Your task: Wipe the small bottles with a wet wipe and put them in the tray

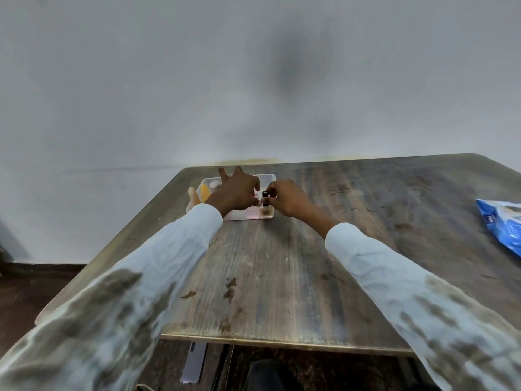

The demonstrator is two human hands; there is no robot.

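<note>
A clear plastic tray (267,177) sits at the far left part of the wooden table. Inside it I see an orange bottle (205,191) and a pale pink-capped bottle (215,184). My right hand (286,198) pinches a small bottle with a black cap (265,196) over the tray's right side. My left hand (238,190) reaches over the tray, its thumb and forefinger meeting the same small bottle from the left while the other fingers spread. Whether a wipe is in either hand is hidden. A beige bottle (194,196) stands just outside the tray's left wall.
A blue wet-wipe packet (500,224) lies at the table's right edge. The worn wooden table (282,277) meets a grey wall behind. A phone-like flat object (194,362) lies on the floor below the near table edge.
</note>
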